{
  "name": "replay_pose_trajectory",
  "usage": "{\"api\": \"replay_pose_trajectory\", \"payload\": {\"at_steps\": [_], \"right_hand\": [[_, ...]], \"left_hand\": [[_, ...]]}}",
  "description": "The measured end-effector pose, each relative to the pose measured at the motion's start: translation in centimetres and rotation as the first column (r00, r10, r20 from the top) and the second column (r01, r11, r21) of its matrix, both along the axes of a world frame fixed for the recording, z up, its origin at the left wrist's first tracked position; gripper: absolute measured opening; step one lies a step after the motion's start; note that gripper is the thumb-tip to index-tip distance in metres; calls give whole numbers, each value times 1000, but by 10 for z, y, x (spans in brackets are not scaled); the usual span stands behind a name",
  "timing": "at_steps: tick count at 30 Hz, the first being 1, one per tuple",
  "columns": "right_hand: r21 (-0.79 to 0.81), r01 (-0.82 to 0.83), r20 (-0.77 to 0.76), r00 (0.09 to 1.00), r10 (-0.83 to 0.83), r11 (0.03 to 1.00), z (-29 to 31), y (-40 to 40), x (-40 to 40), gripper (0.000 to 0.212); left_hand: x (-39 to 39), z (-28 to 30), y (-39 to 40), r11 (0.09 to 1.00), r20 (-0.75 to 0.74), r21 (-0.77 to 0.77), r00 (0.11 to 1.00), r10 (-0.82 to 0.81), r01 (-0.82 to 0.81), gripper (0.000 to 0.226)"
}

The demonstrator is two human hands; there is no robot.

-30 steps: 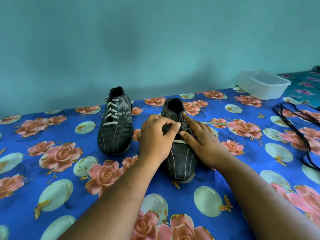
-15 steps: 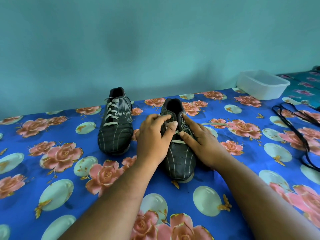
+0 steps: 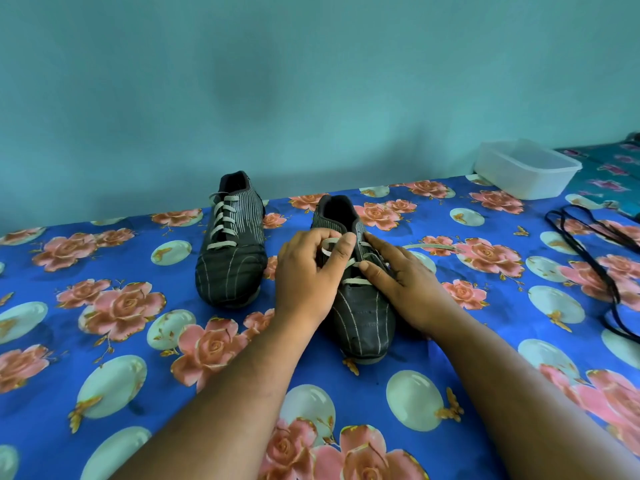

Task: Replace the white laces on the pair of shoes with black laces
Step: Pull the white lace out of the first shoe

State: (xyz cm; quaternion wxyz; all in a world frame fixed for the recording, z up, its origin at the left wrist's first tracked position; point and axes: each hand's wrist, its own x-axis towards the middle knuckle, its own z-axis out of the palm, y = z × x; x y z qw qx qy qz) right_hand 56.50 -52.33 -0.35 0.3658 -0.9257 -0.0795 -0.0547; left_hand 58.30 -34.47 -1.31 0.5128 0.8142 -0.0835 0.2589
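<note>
While the left hand [image 3: 308, 271] is pinching a loop of the white lace [image 3: 329, 242] between thumb and curled fingers, the right hand [image 3: 398, 275] is lying flat along the far side of the near shoe [image 3: 363, 306], fingers straight and pressing the upper, apparently to keep the shoe from sliding or lifting as the lace is drawn out of its eyelets. The shoe is sitting directly under both hands with its toe pointing back toward the person, which is putting the lacing within easy reach of both thumbs. A freed end of the same lace is trailing off just beyond the right hand's fingertips, so the unlacing looks to be partly done, with a few crossings nearer the toe not yet undone.

The second shoe [image 3: 230, 247] is waiting just beyond and to the outside of the left hand, fully laced in white, seemingly left for a later turn. The black laces [image 3: 595, 258] are lying loose well out past the right hand, on that same side, likely set there to be picked up once the white ones are out. A white plastic tub [image 3: 526, 171] is sitting farther off beyond them. Everything is resting on a blue floral cloth [image 3: 104, 341].
</note>
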Motion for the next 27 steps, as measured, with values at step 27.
{"api": "replay_pose_trajectory", "payload": {"at_steps": [27], "right_hand": [[69, -85, 75, 994, 80, 994, -3, -1, -2, 79]], "left_hand": [[5, 4, -2, 879, -34, -475, 999, 16, -30, 20]]}}
